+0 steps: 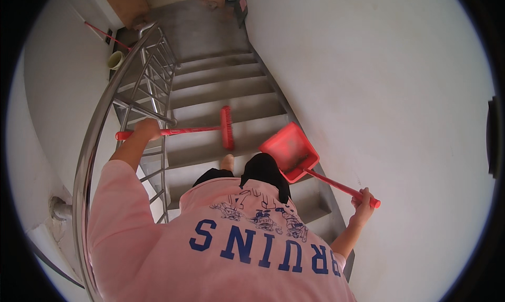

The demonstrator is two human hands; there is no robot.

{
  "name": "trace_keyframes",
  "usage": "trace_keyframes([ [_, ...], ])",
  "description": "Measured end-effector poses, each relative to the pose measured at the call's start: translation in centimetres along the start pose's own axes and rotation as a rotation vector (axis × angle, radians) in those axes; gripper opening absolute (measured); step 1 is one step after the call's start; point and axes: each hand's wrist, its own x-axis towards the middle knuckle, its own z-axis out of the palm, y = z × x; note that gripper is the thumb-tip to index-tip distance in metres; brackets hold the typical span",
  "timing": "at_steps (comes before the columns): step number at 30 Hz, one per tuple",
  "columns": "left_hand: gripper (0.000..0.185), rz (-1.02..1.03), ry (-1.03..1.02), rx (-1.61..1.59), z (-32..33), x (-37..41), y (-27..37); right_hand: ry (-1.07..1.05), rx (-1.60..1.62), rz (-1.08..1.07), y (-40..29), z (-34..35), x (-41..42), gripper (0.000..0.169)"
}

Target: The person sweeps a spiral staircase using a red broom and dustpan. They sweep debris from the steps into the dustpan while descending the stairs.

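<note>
My left hand point(147, 129) grips the handle of a red broom point(193, 130), close to the railing. The broom's bristled head point(227, 127) is over the stair treads in front of my legs. In my right hand point(362, 204) is the handle end of a red long-handled dustpan point(290, 148). Its pan is tilted beside my knee, near the right wall, with dark debris along its inner back edge. Whether the broom head or the pan touches a step cannot be told.
Concrete stairs point(221, 97) descend to a landing point(197, 29). A stainless-steel railing point(103, 112) runs along the left, a white wall point(378, 104) along the right. Beyond the railing are a pale bucket point(116, 60) and a red pole point(106, 35). A dark object point(240, 9) leans by the landing's wall.
</note>
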Motion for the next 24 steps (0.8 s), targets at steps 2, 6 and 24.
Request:
trace_keyframes([
  [2, 0.027, -0.034, 0.07, 0.006, 0.3, -0.9, -2.1, -0.013, -0.003, 0.0, -0.1, 0.6, 0.1, 0.025],
  [6, 0.024, -0.035, 0.144, 0.026, -0.1, -2.8, -4.8, -0.043, -0.001, -0.02, -0.6, 0.6, 0.6, 0.025],
  [24, 0.01, 0.243, 0.249, 0.466, -4.5, -6.1, -6.2, -0.105, 0.002, 0.029, -1.5, 0.4, 0.4, 0.027],
])
